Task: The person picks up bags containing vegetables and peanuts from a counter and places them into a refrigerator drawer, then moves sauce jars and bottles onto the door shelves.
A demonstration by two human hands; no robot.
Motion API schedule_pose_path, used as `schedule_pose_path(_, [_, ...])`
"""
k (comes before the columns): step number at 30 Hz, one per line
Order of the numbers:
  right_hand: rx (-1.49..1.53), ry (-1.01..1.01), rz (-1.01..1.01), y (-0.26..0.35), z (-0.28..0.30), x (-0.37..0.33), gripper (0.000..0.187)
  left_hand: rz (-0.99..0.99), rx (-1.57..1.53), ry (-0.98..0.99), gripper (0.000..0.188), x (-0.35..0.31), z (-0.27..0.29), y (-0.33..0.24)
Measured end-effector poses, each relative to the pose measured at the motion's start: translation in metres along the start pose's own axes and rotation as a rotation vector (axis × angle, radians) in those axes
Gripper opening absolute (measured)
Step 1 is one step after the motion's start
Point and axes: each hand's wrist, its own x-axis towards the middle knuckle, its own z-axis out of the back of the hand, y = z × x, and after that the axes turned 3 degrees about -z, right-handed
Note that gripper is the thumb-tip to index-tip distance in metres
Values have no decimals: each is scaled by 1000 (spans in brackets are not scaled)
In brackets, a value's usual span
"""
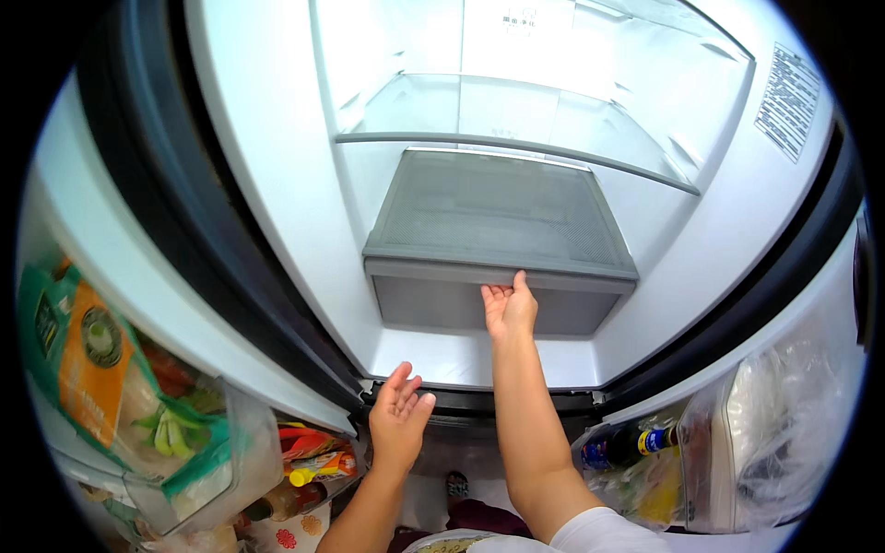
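One hand (R) (510, 310) pinches gray drawer (424, 302) mid-front; other hand (L) (399, 419) empty, fingers loose, below-left of drawer. Level, even force prob. avoids skewing.

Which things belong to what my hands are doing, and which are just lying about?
In use:
Gray rectangular drawer
Right hand, at its front edge
Left hand, open

Lying about:
Green-and-orange plastic package, at left
Dark bottle with blue label, at right
Clear plastic bag, at right
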Motion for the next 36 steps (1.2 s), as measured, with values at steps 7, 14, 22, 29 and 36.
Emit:
schedule_pose_path(7, [-89, 74, 58, 8, 24, -84, 27, -119, 62, -60, 57, 24, -21, -6])
schedule_pose_path(14, [-146, 68, -6, 11, 49, -151, 23, -563, 392, 46, 57, 11, -13, -1])
schedule_pose_path(22, [-201, 28, -71, 12, 69, -187, 28, -771, 720, 211, 46, -2, 13, -5])
schedule_pose_path(29, [-252, 141, -55, 15, 85, -191, 35, -920, 914, 313, 52, 5, 2, -25])
schedule_pose_path(36, [-348, 54, -60, 17, 86, -185, 38, -866, 1028, 313, 45, 6, 3, -9])
